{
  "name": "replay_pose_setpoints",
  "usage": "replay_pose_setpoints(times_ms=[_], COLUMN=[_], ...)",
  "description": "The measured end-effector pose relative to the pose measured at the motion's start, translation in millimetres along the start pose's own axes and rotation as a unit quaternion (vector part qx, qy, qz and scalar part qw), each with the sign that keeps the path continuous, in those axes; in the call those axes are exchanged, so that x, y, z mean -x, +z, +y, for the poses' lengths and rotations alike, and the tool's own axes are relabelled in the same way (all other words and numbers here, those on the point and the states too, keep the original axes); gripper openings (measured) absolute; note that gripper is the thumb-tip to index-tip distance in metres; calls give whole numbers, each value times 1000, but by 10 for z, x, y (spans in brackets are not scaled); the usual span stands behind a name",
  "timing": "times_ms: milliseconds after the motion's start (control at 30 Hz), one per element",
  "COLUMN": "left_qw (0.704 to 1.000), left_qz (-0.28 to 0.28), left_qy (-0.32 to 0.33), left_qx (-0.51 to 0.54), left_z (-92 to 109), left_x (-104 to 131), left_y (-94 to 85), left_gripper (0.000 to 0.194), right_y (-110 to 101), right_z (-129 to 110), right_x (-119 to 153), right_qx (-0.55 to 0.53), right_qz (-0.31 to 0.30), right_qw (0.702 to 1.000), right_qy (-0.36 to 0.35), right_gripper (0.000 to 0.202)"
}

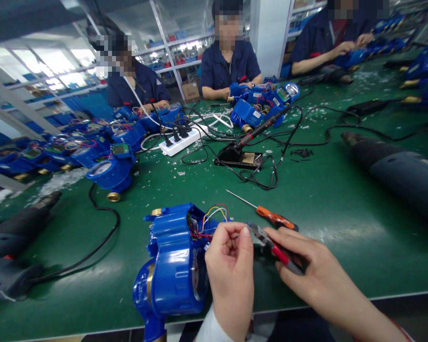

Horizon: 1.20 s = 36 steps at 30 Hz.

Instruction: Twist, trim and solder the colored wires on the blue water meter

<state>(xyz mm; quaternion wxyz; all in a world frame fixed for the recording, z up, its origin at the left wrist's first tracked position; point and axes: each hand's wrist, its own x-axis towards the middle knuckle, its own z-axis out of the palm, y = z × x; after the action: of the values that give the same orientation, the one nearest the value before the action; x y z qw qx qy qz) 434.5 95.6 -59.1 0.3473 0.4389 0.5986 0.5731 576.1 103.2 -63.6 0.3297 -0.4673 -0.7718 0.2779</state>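
Note:
A blue water meter (174, 256) lies on its side at the front of the green bench, its thin coloured wires (214, 213) coming out of an open housing. Beside those wires my left hand (231, 266) is closed in a pinch; what sits between the fingertips is too small to make out. My right hand (310, 266) grips wire cutters (280, 254) with red and dark handles, their jaws close to my left fingertips. Just beyond the cutters lies an orange and black screwdriver (276, 217).
A soldering iron (249, 137) rests in its stand amid tangled cables. Behind it is a white power strip (183, 140). Heat guns lie left (14, 251) and right (395, 171). More blue meters (110, 171) line the bench, where several co-workers (230, 66) sit opposite.

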Motion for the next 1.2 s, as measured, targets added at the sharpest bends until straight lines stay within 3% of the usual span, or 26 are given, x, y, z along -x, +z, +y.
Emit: replay_pose_setpoints(times_ms=[367, 633, 833, 900, 967, 1000, 1067, 1200], left_qw=[1000, 998, 996, 995, 995, 994, 994, 997], left_qz=[13, 25, 1, 5, 27, 40, 53, 27], left_qy=[3, 58, 91, 97, 96, 94, 88, 56], left_qx=[2, 4, 3, -6, -18, -24, -32, -37], left_z=[13, -128, -175, -186, -205, -215, -235, -259], left_x=[-15, 19, 24, 29, 43, 51, 65, 67], left_y=[23, 31, 36, 23, -3, -16, -29, -6], left_gripper=[12, 15, 13, 12, 12, 12, 12, 17], right_y=[10, 53, 157, 101, -50, -147, -325, -411], right_z=[9, 3, -26, -8, 20, 29, 28, 44], right_x=[-10, 5, 42, 36, 14, 0, -23, -9], right_qx=[-38, -115, -189, -250, -318, -345, -347, -325], right_qz=[-25, -28, 5, 46, 173, 267, 378, 284], right_qw=[999, 990, 974, 956, 917, 881, 840, 878], right_qy=[28, 77, 124, 148, 171, 180, 176, 209], right_gripper=[32, 52, 48, 40, 31, 31, 39, 46])
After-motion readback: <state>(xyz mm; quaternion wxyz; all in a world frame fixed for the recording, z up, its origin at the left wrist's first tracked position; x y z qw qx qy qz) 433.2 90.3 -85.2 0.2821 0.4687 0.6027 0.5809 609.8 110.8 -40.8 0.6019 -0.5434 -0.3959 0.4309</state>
